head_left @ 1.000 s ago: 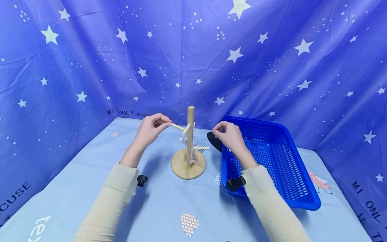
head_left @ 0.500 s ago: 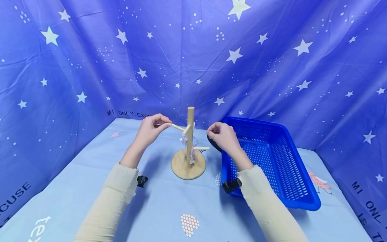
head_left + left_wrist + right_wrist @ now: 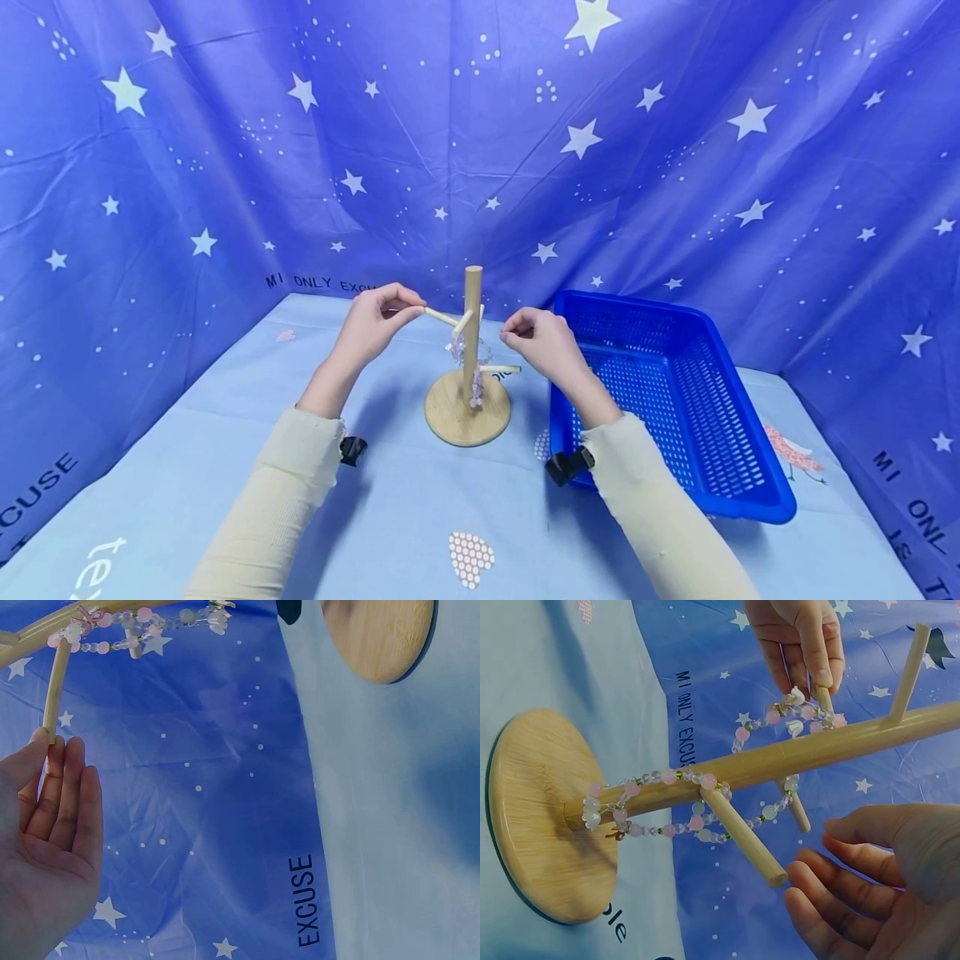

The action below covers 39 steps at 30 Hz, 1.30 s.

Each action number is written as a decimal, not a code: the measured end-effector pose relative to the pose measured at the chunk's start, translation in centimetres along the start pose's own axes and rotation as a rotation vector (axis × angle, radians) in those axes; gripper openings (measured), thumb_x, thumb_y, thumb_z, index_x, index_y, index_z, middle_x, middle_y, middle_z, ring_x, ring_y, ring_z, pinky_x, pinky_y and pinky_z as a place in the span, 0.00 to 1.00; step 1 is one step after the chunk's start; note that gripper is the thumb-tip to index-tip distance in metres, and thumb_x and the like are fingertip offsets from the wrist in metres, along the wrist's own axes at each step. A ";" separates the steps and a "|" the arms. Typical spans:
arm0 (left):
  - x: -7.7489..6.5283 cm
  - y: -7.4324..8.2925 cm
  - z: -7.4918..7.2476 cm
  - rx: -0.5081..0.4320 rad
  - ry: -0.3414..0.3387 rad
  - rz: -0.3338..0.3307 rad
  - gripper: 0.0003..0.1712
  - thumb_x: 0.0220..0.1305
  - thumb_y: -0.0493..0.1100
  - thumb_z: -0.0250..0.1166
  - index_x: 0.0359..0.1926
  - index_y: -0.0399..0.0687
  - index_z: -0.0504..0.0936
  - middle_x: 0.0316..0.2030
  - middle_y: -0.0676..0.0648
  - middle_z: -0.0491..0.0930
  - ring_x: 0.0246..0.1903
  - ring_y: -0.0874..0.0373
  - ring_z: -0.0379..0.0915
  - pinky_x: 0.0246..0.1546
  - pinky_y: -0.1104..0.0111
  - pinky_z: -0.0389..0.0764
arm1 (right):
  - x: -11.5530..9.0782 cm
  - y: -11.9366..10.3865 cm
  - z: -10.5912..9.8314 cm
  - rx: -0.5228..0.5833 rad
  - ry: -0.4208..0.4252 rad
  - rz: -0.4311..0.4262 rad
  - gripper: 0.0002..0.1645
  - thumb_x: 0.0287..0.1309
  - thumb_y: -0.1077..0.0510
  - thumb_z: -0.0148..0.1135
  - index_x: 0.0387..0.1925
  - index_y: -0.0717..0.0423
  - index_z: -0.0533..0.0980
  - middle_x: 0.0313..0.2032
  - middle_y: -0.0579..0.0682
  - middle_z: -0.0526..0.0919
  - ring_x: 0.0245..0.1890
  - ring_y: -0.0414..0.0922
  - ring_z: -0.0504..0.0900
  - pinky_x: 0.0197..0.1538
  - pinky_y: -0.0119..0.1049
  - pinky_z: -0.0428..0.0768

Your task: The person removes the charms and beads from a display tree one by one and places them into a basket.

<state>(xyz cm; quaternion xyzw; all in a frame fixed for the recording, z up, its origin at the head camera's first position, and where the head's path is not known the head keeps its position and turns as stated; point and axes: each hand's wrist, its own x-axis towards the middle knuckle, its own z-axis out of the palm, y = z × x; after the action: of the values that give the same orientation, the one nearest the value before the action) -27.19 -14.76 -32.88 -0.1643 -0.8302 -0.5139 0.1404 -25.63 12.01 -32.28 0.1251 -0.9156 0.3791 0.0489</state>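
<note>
A wooden peg stand (image 3: pixel 472 350) with a round base (image 3: pixel 450 421) stands upright on the table. My left hand (image 3: pixel 382 321) pinches the tip of its upper left peg (image 3: pixel 54 697) between thumb and fingers. From that peg hangs a bracelet of pink and clear beads (image 3: pixel 772 716) with white flower charms. Lower on the post, a second beaded bracelet (image 3: pixel 669 776) hangs on another peg (image 3: pixel 746 838). To the right of the post is my right hand (image 3: pixel 547 337), its fingers loosely bent and holding nothing, with its fingertips near the lower peg's end in the right wrist view.
A blue perforated plastic basket (image 3: pixel 720 417) sits to the right of the stand, partly under my right forearm. The table has a light blue printed cloth (image 3: pixel 420 508). Behind it hangs a blue curtain (image 3: pixel 420 167) with white stars.
My right hand has moved left from the basket's edge toward the stand. The left hand keeps its pinch on the peg, and the stand and bracelets stay put.
</note>
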 end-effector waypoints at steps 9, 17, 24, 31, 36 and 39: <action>0.0 -0.1 0.0 -0.007 0.003 0.005 0.08 0.65 0.39 0.68 0.42 0.38 0.85 0.45 0.37 0.86 0.33 0.67 0.80 0.36 0.79 0.79 | 0.0 -0.4 0.6 -0.022 -0.043 0.027 0.06 0.65 0.55 0.65 0.40 0.52 0.82 0.39 0.51 0.87 0.40 0.46 0.83 0.43 0.39 0.82; 0.0 0.0 0.1 -0.023 0.004 -0.001 0.08 0.65 0.38 0.68 0.41 0.38 0.85 0.44 0.37 0.86 0.35 0.60 0.83 0.35 0.78 0.79 | 0.2 -0.5 0.9 -0.032 -0.088 0.027 0.09 0.64 0.53 0.66 0.42 0.53 0.83 0.43 0.51 0.88 0.42 0.48 0.84 0.38 0.36 0.81; 0.0 0.0 0.1 -0.022 0.002 -0.005 0.08 0.65 0.38 0.68 0.41 0.38 0.85 0.44 0.37 0.86 0.35 0.61 0.83 0.36 0.78 0.79 | 0.1 -0.6 1.2 -0.014 -0.113 0.020 0.08 0.64 0.55 0.66 0.42 0.54 0.83 0.44 0.52 0.88 0.43 0.49 0.86 0.41 0.38 0.83; -0.1 -0.1 0.0 -0.023 0.004 0.007 0.08 0.65 0.39 0.68 0.42 0.37 0.85 0.44 0.36 0.86 0.33 0.69 0.80 0.35 0.79 0.79 | 0.1 -0.6 1.4 -0.001 -0.134 0.010 0.08 0.64 0.57 0.66 0.42 0.55 0.83 0.44 0.53 0.88 0.44 0.51 0.86 0.42 0.38 0.84; 0.0 -0.1 0.1 -0.027 0.004 0.009 0.08 0.65 0.38 0.68 0.41 0.37 0.85 0.44 0.37 0.86 0.36 0.59 0.82 0.36 0.79 0.79 | 0.1 -0.5 1.5 -0.017 -0.140 0.006 0.08 0.64 0.57 0.66 0.42 0.55 0.83 0.44 0.53 0.88 0.45 0.51 0.86 0.42 0.39 0.84; 0.0 -0.1 0.1 -0.023 0.003 0.008 0.08 0.65 0.38 0.68 0.41 0.38 0.85 0.44 0.37 0.86 0.35 0.62 0.82 0.36 0.78 0.79 | 0.1 -0.6 1.5 -0.028 -0.142 0.001 0.08 0.64 0.57 0.66 0.42 0.55 0.83 0.44 0.54 0.88 0.46 0.51 0.86 0.43 0.40 0.85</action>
<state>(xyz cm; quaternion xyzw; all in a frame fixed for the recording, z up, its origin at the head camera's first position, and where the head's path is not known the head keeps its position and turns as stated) -27.26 -14.73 -32.99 -0.1687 -0.8233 -0.5230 0.1419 -25.61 10.53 -32.95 0.1507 -0.9220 0.3563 -0.0145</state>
